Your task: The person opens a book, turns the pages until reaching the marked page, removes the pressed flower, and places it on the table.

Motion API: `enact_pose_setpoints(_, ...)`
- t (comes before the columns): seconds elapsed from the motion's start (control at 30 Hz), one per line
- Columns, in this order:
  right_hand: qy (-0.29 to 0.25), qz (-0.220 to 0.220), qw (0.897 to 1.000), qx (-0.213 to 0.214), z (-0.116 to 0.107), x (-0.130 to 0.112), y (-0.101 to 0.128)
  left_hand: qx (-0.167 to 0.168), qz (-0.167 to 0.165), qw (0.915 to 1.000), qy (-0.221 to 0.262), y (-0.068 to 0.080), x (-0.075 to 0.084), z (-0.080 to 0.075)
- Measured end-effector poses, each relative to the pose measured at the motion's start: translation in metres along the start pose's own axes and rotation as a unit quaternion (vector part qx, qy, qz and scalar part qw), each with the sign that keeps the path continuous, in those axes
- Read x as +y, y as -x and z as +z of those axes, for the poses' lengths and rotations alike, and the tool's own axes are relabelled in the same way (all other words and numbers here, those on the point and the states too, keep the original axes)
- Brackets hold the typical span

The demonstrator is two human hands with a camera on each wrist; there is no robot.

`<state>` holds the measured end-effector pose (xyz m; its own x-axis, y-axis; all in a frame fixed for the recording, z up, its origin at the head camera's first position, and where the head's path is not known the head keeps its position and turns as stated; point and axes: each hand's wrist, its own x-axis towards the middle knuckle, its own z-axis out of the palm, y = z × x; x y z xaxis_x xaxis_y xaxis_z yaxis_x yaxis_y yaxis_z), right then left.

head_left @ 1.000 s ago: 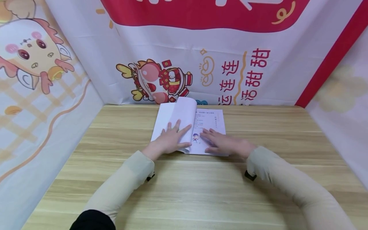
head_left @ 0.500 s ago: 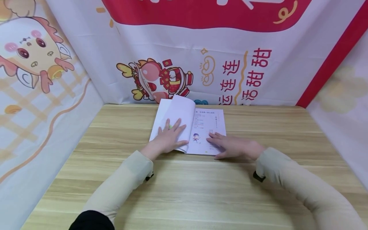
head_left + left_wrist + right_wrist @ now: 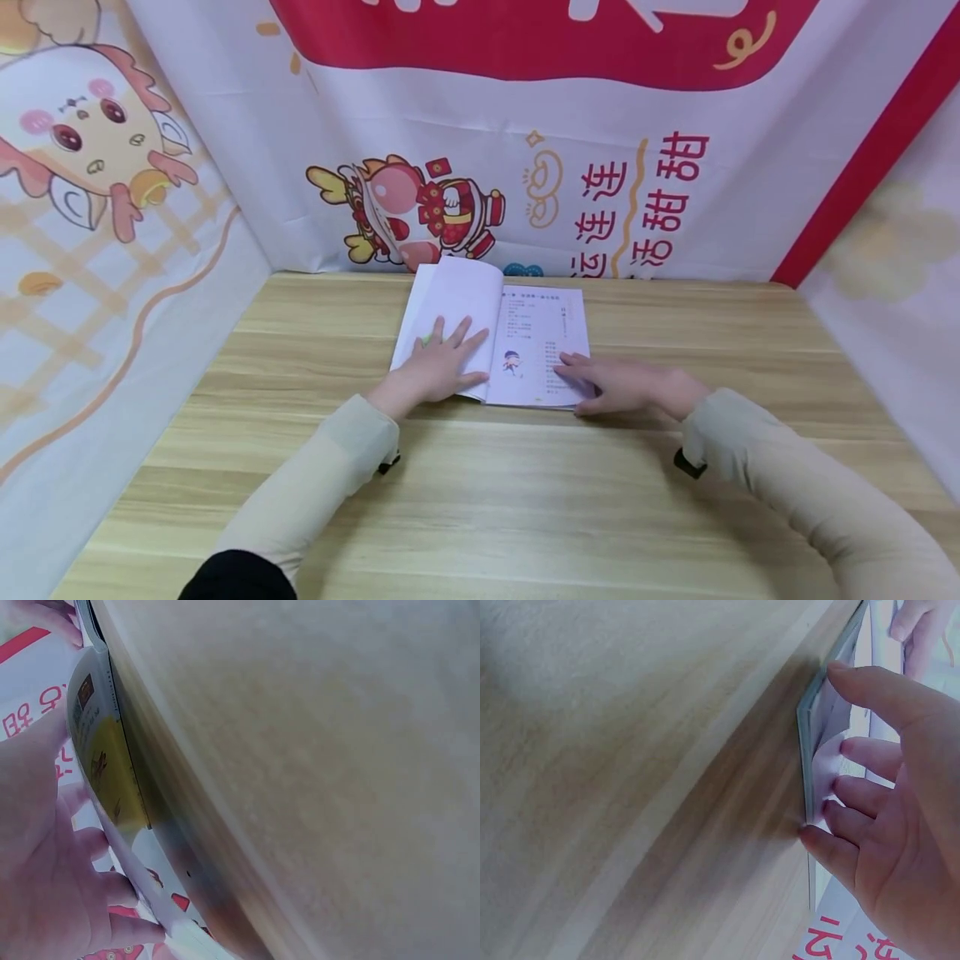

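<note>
An open booklet (image 3: 525, 333) lies on the wooden table (image 3: 480, 500) near the back wall. Its left pages are blank white; the right page carries printed text and a small cartoon figure (image 3: 512, 361). My left hand (image 3: 442, 367) lies flat with spread fingers on the left pages, holding them down. My right hand (image 3: 615, 383) rests with straight fingers on the lower right corner of the printed page; in the right wrist view the fingertips (image 3: 832, 817) touch the booklet's edge (image 3: 806, 757). The left wrist view shows the left hand (image 3: 45, 885) against the curved pages (image 3: 112, 787).
Printed cloth banners with cartoon dragons and red characters wall in the table at the back (image 3: 525, 167), left (image 3: 90, 250) and right (image 3: 892, 275). Bare wood stretches from the booklet to the front edge.
The raised left page has been pressed down flatter under my left hand. My right hand has slid to the right across the printed page, toward its lower right corner.
</note>
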<state>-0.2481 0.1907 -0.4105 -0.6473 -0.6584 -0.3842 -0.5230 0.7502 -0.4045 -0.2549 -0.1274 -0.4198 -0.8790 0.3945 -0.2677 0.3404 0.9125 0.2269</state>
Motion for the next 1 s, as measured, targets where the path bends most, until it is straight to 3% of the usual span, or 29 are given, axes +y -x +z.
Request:
enact_pose_setpoints(0.43, 0.020, -0.001, 1.000, 0.013, -0.0028, 0.0002, 0.0036, -0.013, 0.001, 0.9998, 0.014, 0.0083, -0.0073, -0.0006)
enact_pose_setpoints(1.0, 0.049, -0.026, 0.997, 0.054, -0.0055, 0.0030, -0.0021, -0.022, 0.001, 0.9997, 0.010, 0.0051, -0.0085, 0.0010)
